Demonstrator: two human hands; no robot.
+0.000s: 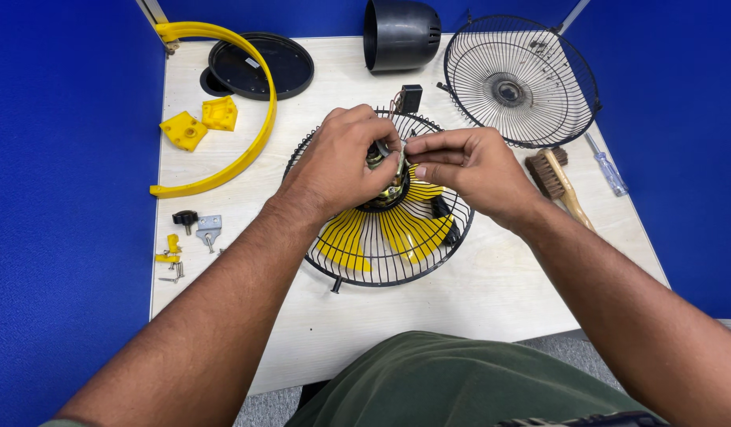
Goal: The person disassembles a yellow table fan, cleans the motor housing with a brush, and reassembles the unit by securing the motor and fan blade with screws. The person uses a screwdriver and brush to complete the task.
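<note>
My left hand (345, 162) and right hand (460, 162) pinch, I think, the small heavy fan motor (385, 186) above the springy wire guard (381, 265); its thin wires look fragile, so I hold the body.

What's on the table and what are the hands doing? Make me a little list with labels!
Left hand: grips the fan motor at the middle of the black wire guard
Right hand: pinches at the motor top
Blades: yellow fan blades under the guard
Table far side: second wire guard, black motor cover, round black plate
Left side: yellow ring, two yellow blocks, small screws
Right side: brush, screwdriver
</note>
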